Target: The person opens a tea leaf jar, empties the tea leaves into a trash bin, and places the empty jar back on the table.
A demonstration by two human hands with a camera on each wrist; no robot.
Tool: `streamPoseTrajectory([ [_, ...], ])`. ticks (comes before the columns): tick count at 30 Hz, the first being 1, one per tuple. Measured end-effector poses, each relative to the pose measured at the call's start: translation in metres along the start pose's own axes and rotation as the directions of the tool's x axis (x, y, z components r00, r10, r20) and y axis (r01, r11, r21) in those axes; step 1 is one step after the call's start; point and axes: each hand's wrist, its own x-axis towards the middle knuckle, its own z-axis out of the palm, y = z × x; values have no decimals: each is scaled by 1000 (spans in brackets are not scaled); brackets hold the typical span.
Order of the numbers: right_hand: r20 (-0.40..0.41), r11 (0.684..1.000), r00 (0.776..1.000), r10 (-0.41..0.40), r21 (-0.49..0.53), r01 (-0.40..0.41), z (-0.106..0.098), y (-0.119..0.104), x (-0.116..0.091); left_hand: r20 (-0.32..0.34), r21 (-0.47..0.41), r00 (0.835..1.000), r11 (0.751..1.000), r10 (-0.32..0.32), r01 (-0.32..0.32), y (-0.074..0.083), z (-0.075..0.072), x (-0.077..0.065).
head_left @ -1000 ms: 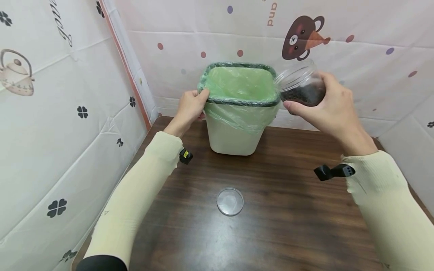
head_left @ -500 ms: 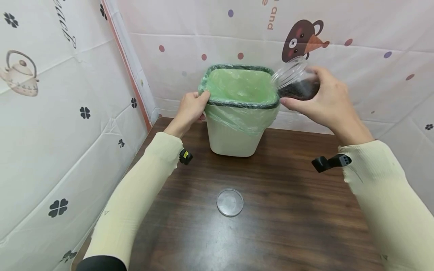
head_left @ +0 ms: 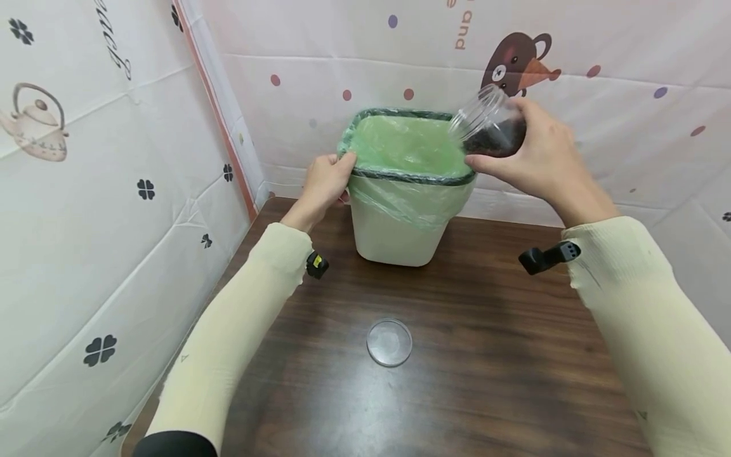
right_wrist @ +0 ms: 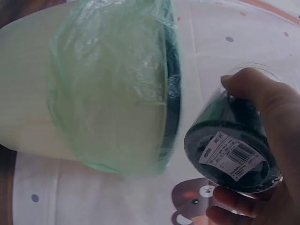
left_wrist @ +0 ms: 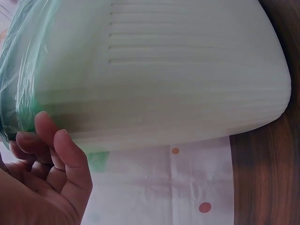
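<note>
Right hand (head_left: 545, 152), fingers wrapped round tilted clear jar (head_left: 495, 132) of dark stuff, upper right of centre, mouth at lined bin's (head_left: 394, 241) edge. Left hand (head_left: 327, 183), mid-frame, pinches bin rim. Pouring-out stage, apparently; next needs steeper tipping.

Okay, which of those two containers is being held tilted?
The clear jar with dark contents, in the right hand; the lined trash bin stands upright on the table.

sleeves (head_left: 228, 355) — pale yellow | wrist cameras (head_left: 537, 260) — black, left apparently yellow-marked
</note>
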Motion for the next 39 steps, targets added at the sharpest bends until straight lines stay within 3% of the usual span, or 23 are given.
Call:
streamPoseTrajectory([
  [6,-27,993,994,-109,-44,107,2,-4,12,-5,-11,1000,1000,-7,7,-2,1,1],
  [13,11,983,994,-106,-149,107,-1,-6,22,7,22,1000,1000,-7,7,2,2,3],
  [18,11,964,984,-178,-198,177,4,-6,26,3,16,1000,1000,-8,8,1,2,4],
  [25,51,980,993,-108,-161,115,3,-9,27,5,13,1000,1000,-4,4,-1,0,4],
  [39,69,986,995,-77,-142,86,5,0,26,13,25,1000,1000,-5,4,0,0,5],
])
